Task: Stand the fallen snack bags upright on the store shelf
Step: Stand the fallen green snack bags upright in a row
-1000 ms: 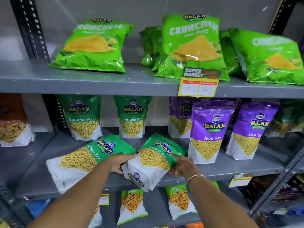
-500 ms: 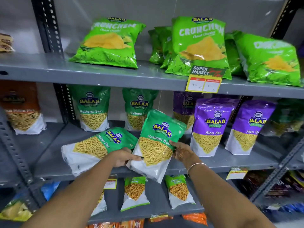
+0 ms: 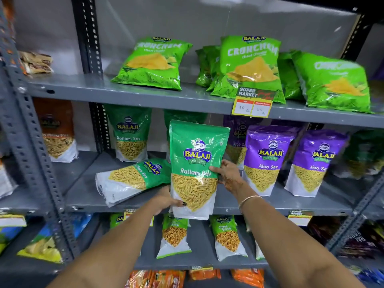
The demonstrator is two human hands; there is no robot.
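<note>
Sev bag (image 3: 196, 163) upright between hands (image 3: 227, 173)

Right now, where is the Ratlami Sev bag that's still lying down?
The fallen Ratlami Sev bag lies on the middle shelf, just left of the upright Ratlami Sev bag held in both hands, in front of a standing one.

Bare forearms, a thin metal bangle (image 3: 248, 199) on the right wrist, dark-painted nails on the left hand (image 3: 166, 201).

Blurred far-right Crunchem bag (image 3: 334, 82)
</note>
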